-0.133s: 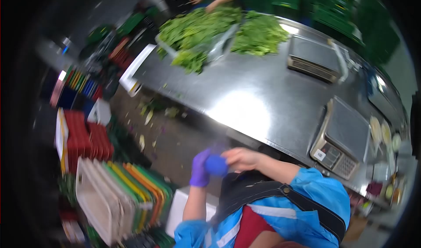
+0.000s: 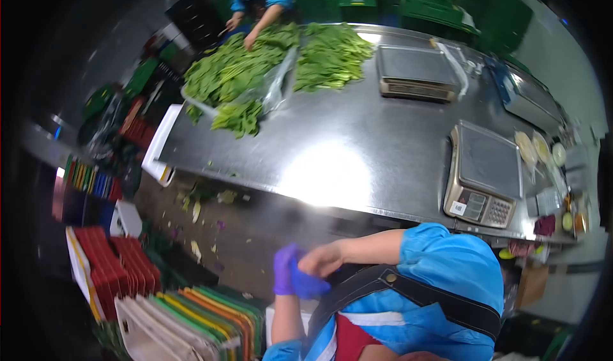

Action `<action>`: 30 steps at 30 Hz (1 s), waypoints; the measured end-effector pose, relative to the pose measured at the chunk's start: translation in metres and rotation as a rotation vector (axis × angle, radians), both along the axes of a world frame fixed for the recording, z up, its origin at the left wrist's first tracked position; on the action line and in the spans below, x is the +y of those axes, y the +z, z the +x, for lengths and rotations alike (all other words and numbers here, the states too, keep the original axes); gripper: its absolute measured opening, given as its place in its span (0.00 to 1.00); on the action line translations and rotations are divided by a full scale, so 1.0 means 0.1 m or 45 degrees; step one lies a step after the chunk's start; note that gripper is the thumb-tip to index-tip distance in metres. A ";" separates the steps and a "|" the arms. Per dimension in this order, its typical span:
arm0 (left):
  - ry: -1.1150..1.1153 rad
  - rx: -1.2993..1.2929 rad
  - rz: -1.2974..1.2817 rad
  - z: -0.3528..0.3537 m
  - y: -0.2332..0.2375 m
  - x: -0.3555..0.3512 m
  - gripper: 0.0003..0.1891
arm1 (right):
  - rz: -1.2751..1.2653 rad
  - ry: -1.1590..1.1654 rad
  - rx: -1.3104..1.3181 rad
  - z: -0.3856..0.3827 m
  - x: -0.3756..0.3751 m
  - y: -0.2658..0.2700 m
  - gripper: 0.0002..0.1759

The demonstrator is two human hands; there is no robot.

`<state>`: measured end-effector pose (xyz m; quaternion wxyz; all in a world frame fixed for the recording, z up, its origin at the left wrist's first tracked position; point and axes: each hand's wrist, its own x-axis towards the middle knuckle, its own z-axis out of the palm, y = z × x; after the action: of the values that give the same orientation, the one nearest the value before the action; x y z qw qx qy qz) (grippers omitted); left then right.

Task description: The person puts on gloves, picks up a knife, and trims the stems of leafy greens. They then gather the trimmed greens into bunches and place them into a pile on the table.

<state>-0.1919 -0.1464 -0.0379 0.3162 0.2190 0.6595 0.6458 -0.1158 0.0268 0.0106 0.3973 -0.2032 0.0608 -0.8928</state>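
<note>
My left hand, in a purple glove, is raised in front of my body at the lower middle. Against its palm side is a soft-looking blue item, too blurred to name. Bare and smeared by motion, my right hand reaches across to the blue item and touches or nearly touches it. Its fingertips cannot be made out. Both hands are short of the near edge of the steel table.
Leafy greens and a clear plastic bag lie on the table, where a co-worker's hand reaches in. Two scales stand at right. Stacked coloured crates are at lower left; scraps litter the floor.
The view has swung, so the table and greens sit further left. My right hand has moved over the blue item, covering more of it. More of the co-worker shows.
</note>
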 end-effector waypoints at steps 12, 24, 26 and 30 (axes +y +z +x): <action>-0.494 1.126 -0.352 -1.76 1.05 0.72 0.28 | 1.949 -0.351 1.106 -1.77 1.04 0.47 0.14; -1.022 -0.143 -0.234 -3.17 0.95 1.60 0.29 | 2.133 -1.508 1.329 -2.80 1.27 0.88 0.07; -1.064 -0.068 -0.253 -3.32 0.83 1.71 0.26 | 2.205 -1.605 1.375 -2.89 1.31 0.87 0.07; -1.325 0.386 0.017 -3.66 1.09 1.75 0.20 | 2.215 -1.784 1.287 -3.10 1.19 0.90 0.06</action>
<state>-0.5584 0.0283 0.0708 0.4943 0.6092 0.4982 0.3692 -0.4258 0.1454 0.1010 -0.2338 -0.1171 0.8801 -0.3963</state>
